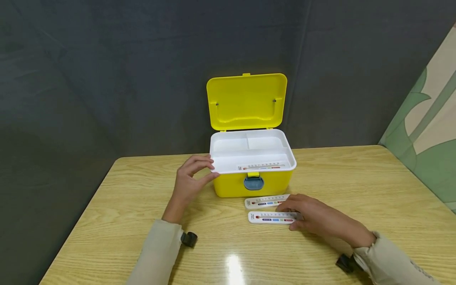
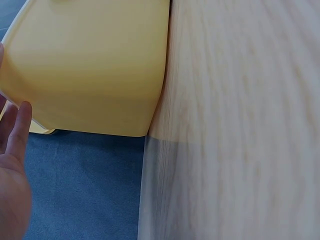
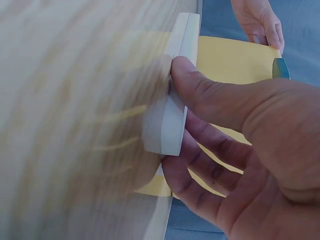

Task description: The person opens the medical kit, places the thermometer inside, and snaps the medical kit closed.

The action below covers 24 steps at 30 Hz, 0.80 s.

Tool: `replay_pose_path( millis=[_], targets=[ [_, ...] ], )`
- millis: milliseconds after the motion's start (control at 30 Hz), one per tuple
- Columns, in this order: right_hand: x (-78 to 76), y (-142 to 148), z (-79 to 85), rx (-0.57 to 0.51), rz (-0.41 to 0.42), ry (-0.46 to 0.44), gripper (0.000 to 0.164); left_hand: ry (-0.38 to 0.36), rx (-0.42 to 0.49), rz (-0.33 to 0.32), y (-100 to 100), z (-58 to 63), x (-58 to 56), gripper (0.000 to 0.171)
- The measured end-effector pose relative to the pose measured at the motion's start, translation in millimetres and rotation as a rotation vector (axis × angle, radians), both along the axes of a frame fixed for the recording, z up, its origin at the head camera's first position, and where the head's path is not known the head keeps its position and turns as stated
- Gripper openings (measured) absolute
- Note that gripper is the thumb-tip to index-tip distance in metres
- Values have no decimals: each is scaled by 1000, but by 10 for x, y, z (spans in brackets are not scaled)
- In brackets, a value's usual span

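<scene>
A yellow storage box point(image 1: 228, 185) with a white divided tray point(image 1: 228, 163) stands at the back of the table, its lid point(image 1: 247, 101) raised. One flat white thermometer point(image 1: 263, 166) lies in the tray's front compartment. My left hand point(image 1: 192, 174) holds the box at its left front rim, thumb near the corner; the left wrist view shows its fingers point(image 2: 20, 127) along that edge. In front of the box lie two more thermometers. My right hand point(image 1: 313, 215) pinches the nearer thermometer point(image 3: 172, 122) by its right end, fingers also overlapping the farther thermometer point(image 1: 265, 201).
The wooden table point(image 1: 124, 198) ends just behind the box, against a dark cloth backdrop point(image 1: 142, 79). A blue-grey latch point(image 1: 254, 183) hangs on the box front. At the right, a green and beige patterned surface point(image 1: 427, 138) borders the table.
</scene>
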State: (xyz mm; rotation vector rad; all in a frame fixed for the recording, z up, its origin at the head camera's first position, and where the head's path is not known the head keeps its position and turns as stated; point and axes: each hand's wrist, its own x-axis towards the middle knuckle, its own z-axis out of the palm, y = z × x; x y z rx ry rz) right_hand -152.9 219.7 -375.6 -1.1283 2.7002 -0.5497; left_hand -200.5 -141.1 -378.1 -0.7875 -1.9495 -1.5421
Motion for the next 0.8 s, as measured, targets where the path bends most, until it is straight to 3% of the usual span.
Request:
replay_pose_path(
  millis=[800],
  targets=[
    [33,-24,-36,20,58,115,49,-7,-2,7,1,7,-2,22]
  ],
)
